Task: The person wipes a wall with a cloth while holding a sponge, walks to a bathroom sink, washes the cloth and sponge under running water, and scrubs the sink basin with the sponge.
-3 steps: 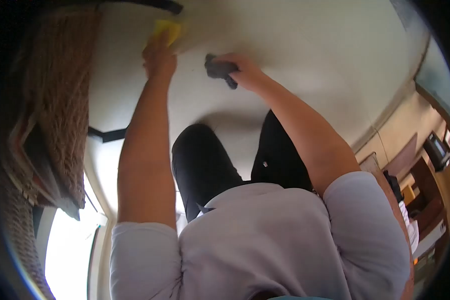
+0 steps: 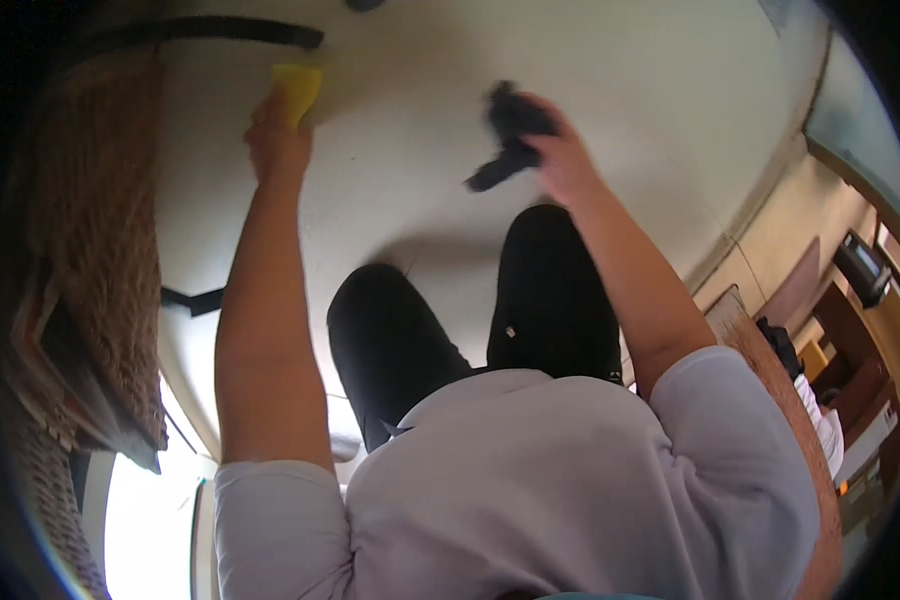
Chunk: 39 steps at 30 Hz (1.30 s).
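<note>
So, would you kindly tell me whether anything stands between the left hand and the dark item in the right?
Nothing visible does: between the left hand, which holds a yellow piece, and the dark item in the right hand, I see only the pale surface.

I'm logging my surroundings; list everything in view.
Thin item: 1, yellow, in left hand
Limp item: 1, black, in right hand
Surface: 1, pale, centre
Strips: 2, black, left
Woven material: unclear, brown, left
Rounded thing: 1, dark, top
Bright area: 1, white, lower left
Pane: 1, bluish, upper right
Furniture: unclear, brown, right
Boxy object: 1, black, right
Shirt: 1, pale, bottom
Legs: 2, black-trousered, centre
Arms: 2, bare, both sides
Hands: 2, bare, top
</note>
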Tool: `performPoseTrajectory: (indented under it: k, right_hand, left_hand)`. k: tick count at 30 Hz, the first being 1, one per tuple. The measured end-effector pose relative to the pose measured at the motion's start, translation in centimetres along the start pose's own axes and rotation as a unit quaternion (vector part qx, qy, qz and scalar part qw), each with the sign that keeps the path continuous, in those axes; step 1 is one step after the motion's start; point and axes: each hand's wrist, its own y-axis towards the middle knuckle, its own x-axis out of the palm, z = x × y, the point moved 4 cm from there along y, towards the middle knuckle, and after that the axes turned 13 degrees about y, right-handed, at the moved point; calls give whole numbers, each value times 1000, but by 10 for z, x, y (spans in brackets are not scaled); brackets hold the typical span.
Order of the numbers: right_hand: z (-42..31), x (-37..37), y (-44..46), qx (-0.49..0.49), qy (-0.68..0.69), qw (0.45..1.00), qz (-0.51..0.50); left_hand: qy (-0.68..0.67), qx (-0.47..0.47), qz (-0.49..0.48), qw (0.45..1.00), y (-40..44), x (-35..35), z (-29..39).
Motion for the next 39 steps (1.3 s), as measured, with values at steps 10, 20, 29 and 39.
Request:
performPoseTrajectory:
  k: [10, 20, 29, 39]
  right_hand:
    - [-114, -308, -54, -244, -22, 805, 540]
    - [-71, 4, 127, -242, -622, 705, 240]
    - [75, 142, 125, -205, -757, 597, -168]
    - [141, 129, 55, -191, -711, 396, -549]
  left_hand:
    - [10, -64, -53, 996, 10, -20, 7]
    - [-385, -246, 0, 889, -56, -11, 13]
    - [-412, -325, -9, 851, -98, -3, -16]
    - [-451, -381, 19, 807, -137, 9, -44]
